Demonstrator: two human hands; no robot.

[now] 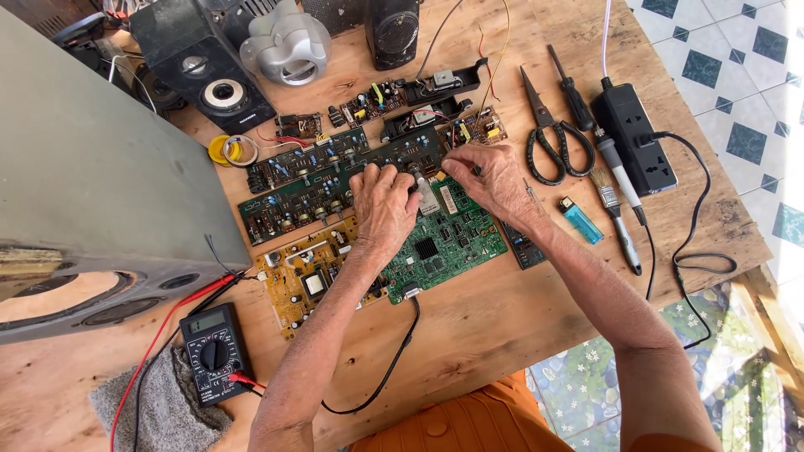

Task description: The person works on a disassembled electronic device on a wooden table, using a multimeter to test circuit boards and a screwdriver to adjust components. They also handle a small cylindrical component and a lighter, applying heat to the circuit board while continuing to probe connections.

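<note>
So both hands are on the green circuit board mid-table. Left hand curls over its top edge, grip pinched on a small silvery part; right hand pinches something tiny at 1 o'clock, can't tell what. Yellow board touches it at 9, blue lighter near at 3, scissors further at 2, multimeter well off at 8 on the wooden table.

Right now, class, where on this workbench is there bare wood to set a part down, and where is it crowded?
Bare table lies below the green circuit board, right of the black cable; another patch sits beyond the blue lighter. It is crowded around both hands and by the scissors.
</note>
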